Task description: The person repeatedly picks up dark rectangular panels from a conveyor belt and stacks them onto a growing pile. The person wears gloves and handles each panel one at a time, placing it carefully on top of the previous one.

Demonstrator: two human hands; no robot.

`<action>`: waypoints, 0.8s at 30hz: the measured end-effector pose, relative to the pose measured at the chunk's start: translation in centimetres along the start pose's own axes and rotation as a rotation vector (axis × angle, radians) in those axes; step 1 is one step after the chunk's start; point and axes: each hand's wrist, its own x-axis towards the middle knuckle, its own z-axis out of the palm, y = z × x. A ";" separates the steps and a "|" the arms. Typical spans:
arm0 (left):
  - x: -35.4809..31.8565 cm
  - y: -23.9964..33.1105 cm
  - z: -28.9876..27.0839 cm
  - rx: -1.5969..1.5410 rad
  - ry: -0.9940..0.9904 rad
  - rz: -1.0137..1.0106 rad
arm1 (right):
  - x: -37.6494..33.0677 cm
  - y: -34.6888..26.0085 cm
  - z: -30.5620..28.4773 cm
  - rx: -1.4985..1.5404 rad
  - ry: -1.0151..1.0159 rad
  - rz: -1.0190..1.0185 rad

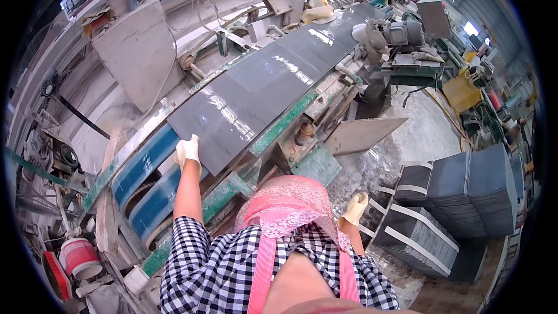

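A line of smooth dark grey stone slabs (212, 122) lies on a belt conveyor, with bright light reflections across them. My left hand (187, 151), in a white glove, is at the end edge of the nearest slab, close to its left corner. Its fingers look bent around that edge, though their undersides are hidden. Blue belts (154, 166) of the conveyor show beside this hand. My right hand (353, 209), in a cream glove, hangs out at my right side with fingers loosely apart and nothing in them. It is nearest to a strapped stack of dark slabs (415, 238).
Green conveyor rails (285, 122) run along both sides of the slabs. A motor unit (404, 34) stands over the far right side. A loose stone panel (366, 134) leans out near my right. Taller slab stacks (465, 186) stand at right; a red-and-white bucket (80, 257) sits lower left.
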 end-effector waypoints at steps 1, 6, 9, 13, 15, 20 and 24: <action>0.9 0.4 -0.2 -0.003 -0.061 -0.059 | 0.2 0.1 -0.7 0.046 0.013 0.000; 5.7 -4.1 2.7 -0.737 -0.316 -0.095 | -2.1 -4.6 -1.2 -0.075 -0.012 -0.136; 3.4 -5.0 1.6 -0.875 -0.295 -0.153 | -1.9 -7.6 0.1 -0.163 -0.097 -0.124; 5.1 -5.5 1.5 -0.784 -0.258 -0.108 | -1.4 -13.6 5.5 -0.272 -0.358 0.002; 1.4 -3.1 -1.6 -1.147 -0.305 -0.141 | -0.5 -14.9 9.8 -0.332 -0.506 0.085; 0.1 -6.3 -9.6 -1.116 -0.349 0.040 | -9.3 -20.4 25.2 -0.390 -0.943 -0.037; -0.6 -7.3 -17.6 -0.958 -0.323 0.067 | -15.2 -17.3 34.3 -0.349 -1.267 0.042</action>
